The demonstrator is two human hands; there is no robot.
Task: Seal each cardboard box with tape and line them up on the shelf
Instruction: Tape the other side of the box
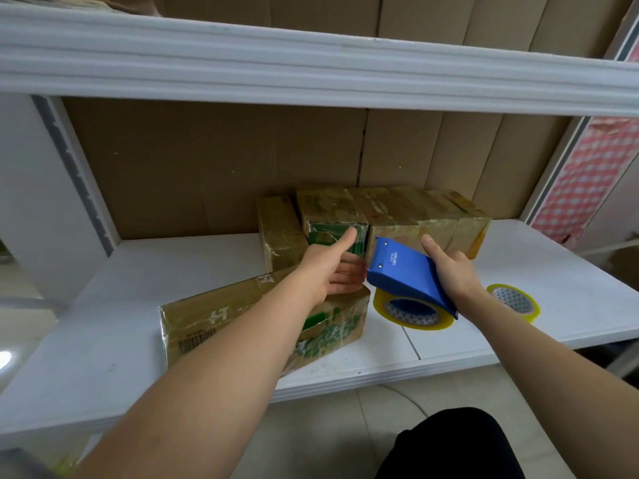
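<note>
— Tape first: where does it sit right now?

— Loaded in the blue tape dispenser [409, 271], which the right hand [449, 267] grasps from the side, thumb up along its top. The yellowish roll hangs under it, just above the shelf [553, 257] near the front edge.

— And the left hand [326, 267]?

— Released grip, fingers straight, reaching toward the dispenser's nose, thumb lifted. It hovers over the near end of the loose cardboard box [242, 319], which lies slanted across the shelf's front edge. I judge it is going for the free end of the tape.

— How should that go?

— Pinch the tape end squarely and pull it out straight so it doesn't curl back on itself. Lay it down over the box's seam, with some running over the end, then draw the dispenser along while the other hand presses the strip flat. Steady the box too; slanted at the front edge, it could slide off.

— Count things for me.

— One loose box in front. Behind it, the row of boxes [373, 216] against the cardboard backing [207, 167] at the back edge: I make out about five, though glossy tape blurs the joins on the right, so I can't be certain. One dispenser. Two rolls: the one in the dispenser and a spare tape roll [513, 300] lying flat toward the right front of the shelf.
</note>
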